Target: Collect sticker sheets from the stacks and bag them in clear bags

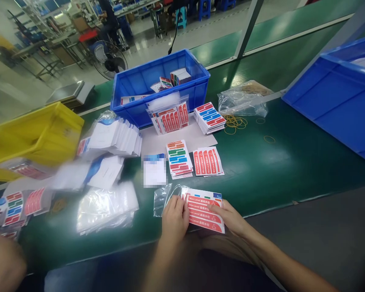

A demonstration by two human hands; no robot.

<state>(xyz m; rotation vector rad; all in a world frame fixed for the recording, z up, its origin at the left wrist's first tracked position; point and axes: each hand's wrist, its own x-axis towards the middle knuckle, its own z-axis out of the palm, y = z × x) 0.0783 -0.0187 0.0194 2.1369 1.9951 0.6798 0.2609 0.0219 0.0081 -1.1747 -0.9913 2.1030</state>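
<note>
Green bench (261, 170) below — right hand (231, 217) pinches label cards (202, 211), left hand (174, 213) closed over their 9 o'clock edge, clear bag (161, 201) just beyond.

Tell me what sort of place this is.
Probably a factory packing area: stacked red-and-white printed label sheets and a pile of flat clear plastic bags lie on a long green work surface, with a rectangular blue plastic crate of printed sheets behind them.
</note>
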